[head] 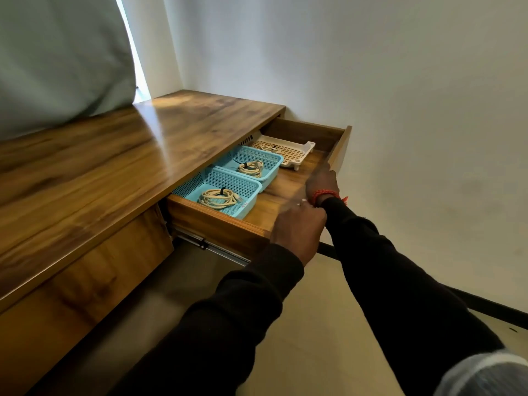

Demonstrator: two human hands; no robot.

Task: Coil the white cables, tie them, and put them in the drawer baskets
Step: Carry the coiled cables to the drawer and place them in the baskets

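Head view. A long brown wood-grain desk [120, 155] stands against a white wall [400, 81], with a pale grey curtain [57, 52] hanging over its far left end. Its wooden drawer [217, 221] is pulled out on a metal slide rail [211, 247].

Three baskets stand in a row inside the drawer, partly under the desk edge. The nearest, a light blue perforated plastic basket [248, 195], holds a coiled white cable [218, 198] bound with a black tie. Touching it on the far side, a second light blue perforated plastic basket [271, 161] holds another coiled white cable [251, 168], also bound with a black tie. Beyond that, a white perforated plastic tray-basket on short feet [297, 154] holds a third cable [271, 147]; the desk edge partly hides it, and its coil cannot be made out clearly.

The left hand [300, 227], in a black sleeve, rests at the near front corner of the drawer. Its fingers are curled; the grip is blurred, and what it closes on cannot be told. The right hand [321, 181], with a red cord bracelet [325, 194] at the wrist, lies against the inner side of the drawer front panel. Its fingers are blurred, and the grip cannot be told.

The floor [328, 310] is beige, with a black skirting strip [485, 305] along the wall.
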